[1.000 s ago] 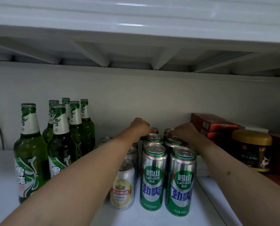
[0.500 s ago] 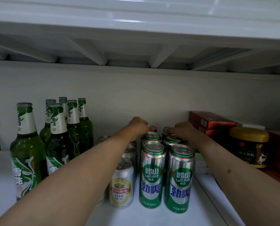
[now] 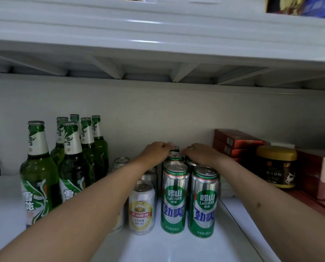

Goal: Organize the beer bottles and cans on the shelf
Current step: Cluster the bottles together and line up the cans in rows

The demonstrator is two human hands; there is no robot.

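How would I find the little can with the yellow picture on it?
Look at the tall green bottles on the left of the white shelf, then the green-and-silver cans in the middle. Between them, in front, stands the white can. It is shorter than those cans and has a gold label with a red band.

shop | white shelf (image 3: pixel 233 233) stocked: beer bottles (image 3: pixel 38 178); cans (image 3: pixel 174 197); boxes (image 3: pixel 235 142)

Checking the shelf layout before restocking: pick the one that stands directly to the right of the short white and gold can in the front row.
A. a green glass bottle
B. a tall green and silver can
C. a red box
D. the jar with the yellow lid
B: the short white and gold can has a tall green and silver can right beside it on its right.
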